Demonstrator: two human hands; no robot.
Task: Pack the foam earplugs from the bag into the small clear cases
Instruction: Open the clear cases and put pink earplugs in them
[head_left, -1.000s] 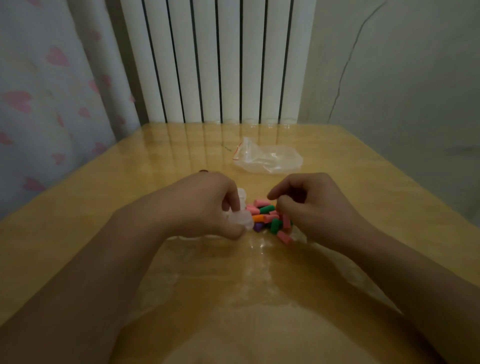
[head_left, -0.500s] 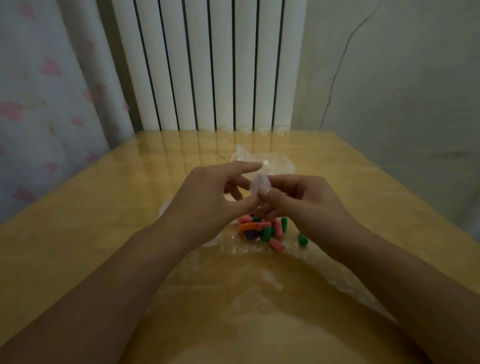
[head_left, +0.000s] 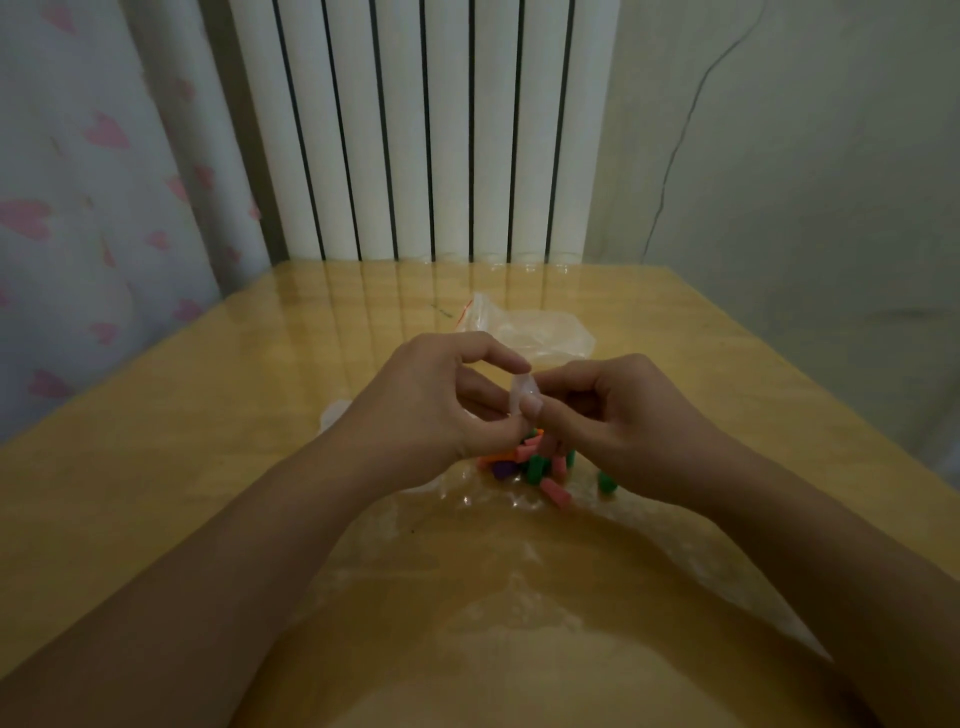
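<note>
— The small clear case (head_left: 522, 397): where is it?

— From my head camera, I hold it up above the counter (head_left: 208, 415), between my two hands. My left hand (head_left: 436, 410) pinches it, forefinger on its top edge and thumb at its lower end. My right hand (head_left: 618, 415) meets it from the other side, fingers curled, the thumb pressed on its front.

— Is the case open or closed?

— I cannot tell; it is small, see-through, and half hidden by my fingertips.

— And the foam earplugs (head_left: 535, 465)?

— They lie in a loose heap on the counter, right under my hands: pink, green, orange and one purple. One pink earplug (head_left: 556, 492) lies just apart on the near side, and a green earplug (head_left: 607, 480) sits off to the right, beneath my right wrist.

— The bag (head_left: 540, 332)?

— Clear, crumpled, with a red strip at its mouth, lying on the counter beyond my hands, near the white radiator (head_left: 426, 130). A curtain with pink hearts (head_left: 78, 182) hangs on the left.
</note>
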